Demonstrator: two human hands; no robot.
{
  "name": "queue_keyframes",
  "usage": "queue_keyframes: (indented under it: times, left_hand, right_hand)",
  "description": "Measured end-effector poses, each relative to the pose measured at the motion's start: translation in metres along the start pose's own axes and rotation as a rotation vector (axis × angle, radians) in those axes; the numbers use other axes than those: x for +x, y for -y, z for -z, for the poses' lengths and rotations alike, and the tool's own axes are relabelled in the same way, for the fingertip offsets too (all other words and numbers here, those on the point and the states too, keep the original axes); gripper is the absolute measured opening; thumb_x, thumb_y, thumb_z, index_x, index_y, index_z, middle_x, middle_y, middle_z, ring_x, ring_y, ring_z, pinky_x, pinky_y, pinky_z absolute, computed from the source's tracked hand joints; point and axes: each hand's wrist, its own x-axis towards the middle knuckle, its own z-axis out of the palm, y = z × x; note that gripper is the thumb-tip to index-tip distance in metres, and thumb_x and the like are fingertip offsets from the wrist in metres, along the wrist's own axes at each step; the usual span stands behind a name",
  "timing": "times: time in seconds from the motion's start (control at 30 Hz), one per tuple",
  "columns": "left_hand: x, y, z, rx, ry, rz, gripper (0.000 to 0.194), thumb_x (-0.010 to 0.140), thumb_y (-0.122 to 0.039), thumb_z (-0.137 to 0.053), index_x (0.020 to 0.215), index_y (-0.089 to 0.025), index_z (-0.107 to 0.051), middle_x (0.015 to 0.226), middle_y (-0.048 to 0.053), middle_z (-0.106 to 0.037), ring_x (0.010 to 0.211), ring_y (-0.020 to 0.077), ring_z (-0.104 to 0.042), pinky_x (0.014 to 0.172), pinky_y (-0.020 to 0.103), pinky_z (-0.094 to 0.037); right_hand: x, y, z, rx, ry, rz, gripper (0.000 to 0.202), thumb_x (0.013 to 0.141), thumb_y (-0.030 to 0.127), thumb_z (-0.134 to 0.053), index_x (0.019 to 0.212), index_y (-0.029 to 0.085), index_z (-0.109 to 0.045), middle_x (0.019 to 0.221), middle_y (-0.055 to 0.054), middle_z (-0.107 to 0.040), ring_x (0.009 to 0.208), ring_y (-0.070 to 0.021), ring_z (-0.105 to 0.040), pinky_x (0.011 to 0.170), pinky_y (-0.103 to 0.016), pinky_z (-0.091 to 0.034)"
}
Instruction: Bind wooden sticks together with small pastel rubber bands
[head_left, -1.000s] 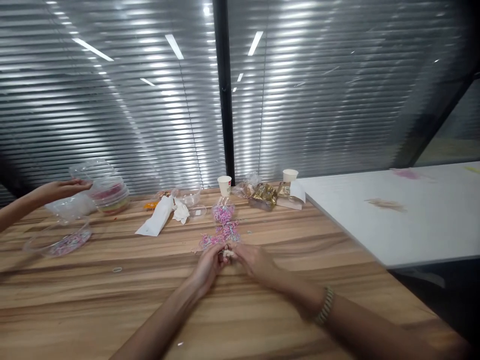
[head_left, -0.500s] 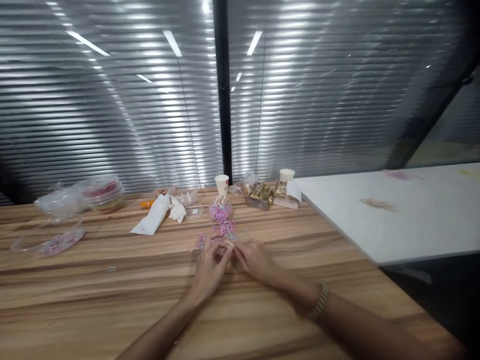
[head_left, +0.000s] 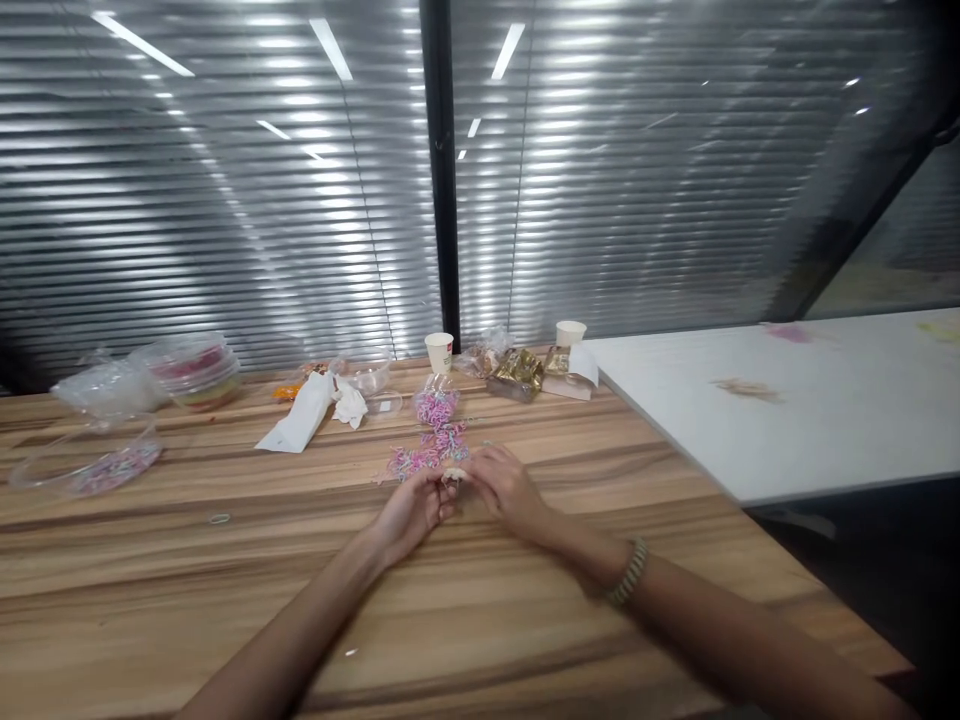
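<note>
Over the wooden table, my left hand (head_left: 407, 517) is turned partly palm up, its fingers curled in and its fingertips at a small pale piece (head_left: 454, 474). My right hand (head_left: 511, 493) pinches that piece from the other side; a band circles that wrist. The piece is too small to name. Just beyond my fingers lies a loose heap of small pink, purple and bluish bits (head_left: 414, 460). Behind it, a clear container (head_left: 436, 402) holds more of the same bits.
Two paper cups (head_left: 439, 352) stand near the window blinds. Gold wrappers (head_left: 516, 374), a white paper sheet (head_left: 301, 415) and crumpled tissue (head_left: 349, 404) lie at the back. Clear tubs (head_left: 193, 368) and a clear tray (head_left: 112, 470) are at left. A white table (head_left: 675, 420) adjoins at right.
My left hand has turned more palm up and its fingers have shifted on the pale piece, which now shows more. The whole view has shifted slightly.
</note>
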Motion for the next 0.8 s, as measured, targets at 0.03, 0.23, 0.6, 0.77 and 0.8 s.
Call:
queue_keyframes:
  times: [0.03,0.23,0.6,0.77,0.8]
  left_hand:
    - [0.0,-0.001,0.001,0.024,0.011,0.009,0.007,0.073,-0.012,-0.049,0.068,-0.01,-0.054,0.066,0.001,-0.054,0.057,0.0077,-0.049,0.051,0.019,-0.035]
    - [-0.002,-0.003,0.009,0.247,0.111,-0.025,0.016,0.071,-0.025,-0.06,0.08,-0.011,-0.06,0.073,0.003,-0.055,0.065,0.0083,-0.048,0.053,0.018,-0.034]
    - [-0.006,0.02,-0.003,1.112,-0.179,-0.96,0.017,0.083,-0.029,-0.049,0.086,-0.015,-0.059,0.098,0.008,-0.045,0.093,0.0152,-0.048,0.076,0.025,-0.045]
    - [-0.014,0.024,-0.002,1.508,-0.237,-1.367,0.018,0.082,-0.014,-0.049,0.097,-0.015,-0.059,0.104,0.009,-0.043,0.094,0.0142,-0.05,0.083,0.028,-0.046]
    - [-0.013,0.025,-0.001,1.545,-0.23,-1.396,0.02,0.082,-0.012,-0.049,0.099,-0.015,-0.058,0.105,0.01,-0.043,0.094,0.0139,-0.051,0.083,0.028,-0.047]
  right_hand:
    - [0.0,0.0,0.0,0.004,-0.001,0.016,0.025,0.083,0.026,-0.035,0.086,0.017,-0.058,0.082,0.001,-0.049,0.087,0.0045,-0.029,0.082,-0.008,-0.016]
    - [0.0,0.002,0.001,-0.024,-0.005,0.026,0.023,0.082,0.025,-0.038,0.081,0.015,-0.059,0.081,0.001,-0.05,0.086,0.0045,-0.029,0.083,-0.01,-0.016]
    - [0.002,0.007,0.003,-0.094,0.008,-0.156,0.028,0.084,0.026,-0.034,0.075,0.013,-0.058,0.072,0.0,-0.049,0.076,0.0052,-0.027,0.083,-0.013,-0.015]
    - [-0.001,0.004,-0.003,-0.086,0.051,-0.107,0.029,0.085,0.025,-0.031,0.08,0.013,-0.057,0.071,0.001,-0.049,0.069,0.0057,-0.024,0.08,-0.011,-0.015]
    - [-0.002,0.003,-0.004,-0.085,0.059,-0.089,0.03,0.085,0.025,-0.03,0.08,0.013,-0.057,0.07,0.001,-0.048,0.068,0.0057,-0.023,0.079,-0.011,-0.015]
